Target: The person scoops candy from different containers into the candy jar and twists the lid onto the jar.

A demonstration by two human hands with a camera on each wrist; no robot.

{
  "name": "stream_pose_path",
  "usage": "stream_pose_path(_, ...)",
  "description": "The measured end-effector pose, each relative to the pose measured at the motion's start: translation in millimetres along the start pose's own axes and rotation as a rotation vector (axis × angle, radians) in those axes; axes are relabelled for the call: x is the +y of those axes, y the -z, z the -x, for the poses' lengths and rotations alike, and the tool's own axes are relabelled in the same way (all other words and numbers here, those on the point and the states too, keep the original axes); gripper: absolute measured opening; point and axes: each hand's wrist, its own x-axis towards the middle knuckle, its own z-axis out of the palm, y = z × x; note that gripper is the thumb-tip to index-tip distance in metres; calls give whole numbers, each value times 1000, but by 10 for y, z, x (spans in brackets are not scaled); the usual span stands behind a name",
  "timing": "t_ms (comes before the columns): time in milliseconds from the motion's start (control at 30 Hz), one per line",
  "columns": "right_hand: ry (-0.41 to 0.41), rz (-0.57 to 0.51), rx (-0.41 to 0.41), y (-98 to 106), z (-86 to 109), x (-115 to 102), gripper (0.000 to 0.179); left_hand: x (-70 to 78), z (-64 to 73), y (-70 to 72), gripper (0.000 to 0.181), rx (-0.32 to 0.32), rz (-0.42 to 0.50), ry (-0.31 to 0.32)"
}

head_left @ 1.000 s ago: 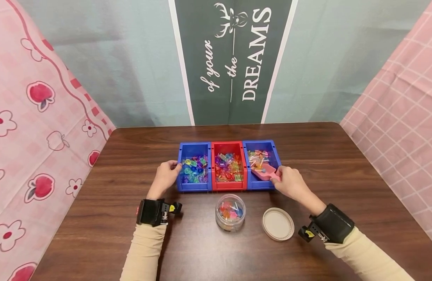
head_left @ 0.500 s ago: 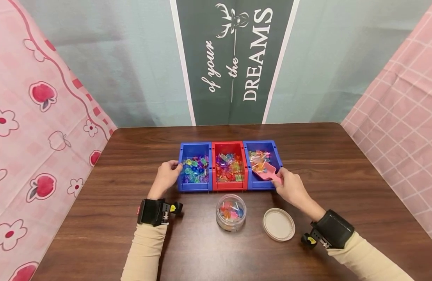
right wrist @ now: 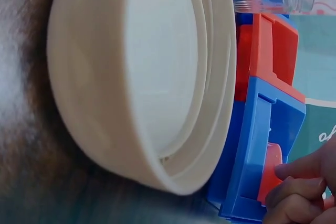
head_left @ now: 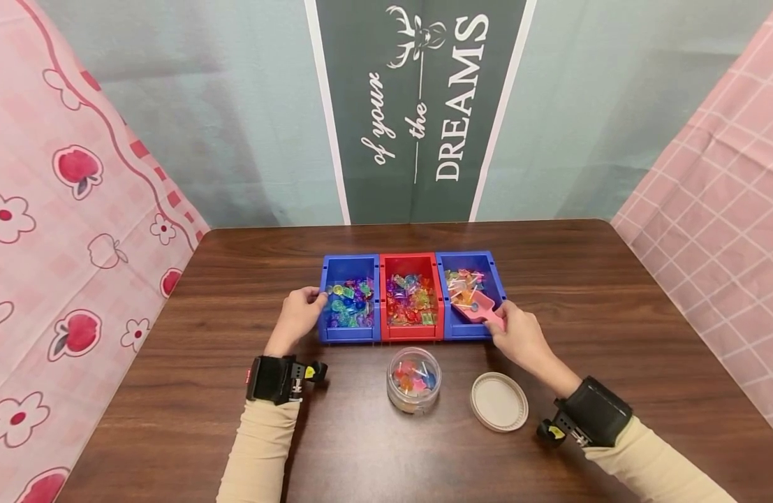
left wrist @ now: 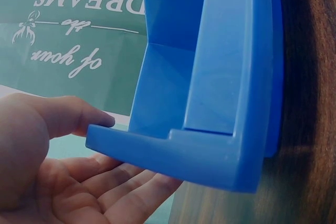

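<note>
My left hand [head_left: 297, 318] grips the outer side wall of the left blue bin [head_left: 350, 334]; in the left wrist view the thumb lies at the rim, with the other fingers outside below it. Colourful translucent beads [head_left: 348, 313] fill the bottom of that bin. At the right blue bin [head_left: 464, 263], my right hand [head_left: 521, 337] holds a pink scoop [head_left: 480, 306] by its handle. The scoop's blade lies low in this bin, against small lollipop-like pieces [head_left: 464, 281] with white sticks. In the right wrist view, fingers [right wrist: 294, 195] close round the scoop partly hide it.
Between the blue bins, joined to them, is a red bin [head_left: 411, 334] of mixed beads. A clear round jar [head_left: 413, 404] holding colourful pieces stands in front. Right of it lies a cream lid [head_left: 499, 402]. Curtains surround the brown table [head_left: 361, 461].
The right hand and scoop shift very slightly within the right blue bin and then stay nearly still. The left hand keeps its hold; bins, jar and lid stay put.
</note>
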Motion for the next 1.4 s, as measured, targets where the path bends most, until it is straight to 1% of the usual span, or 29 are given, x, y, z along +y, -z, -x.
stream_pose_path(133,-17,-9,9,-16,23,7,17,-1,0,-8,40,1,-12,-7)
stream_pose_path(300,-30,-21,26,-49,26,8,17,10,11,-6,41,-1,-4,2)
stream_pose_path(433,-36,-3,36,-81,1,-25,17,7,18,2,42,-4,-3,7)
stream_pose_path(667,-75,39,8,-114,-18,-111,20,2,14,7,40,-6,-5,0)
stream_pose_path(1033,-109,13,54,-113,60,-111,21,7,14,-4,40,7,-7,-10)
stream_pose_path(1233,-97,9,67,-67,96,-100,22,-4,9,3,40,-8,4,0)
stream_pose_path(1400,-78,4,73,-35,118,-75,22,-11,-2,1,41,-6,1,-2)
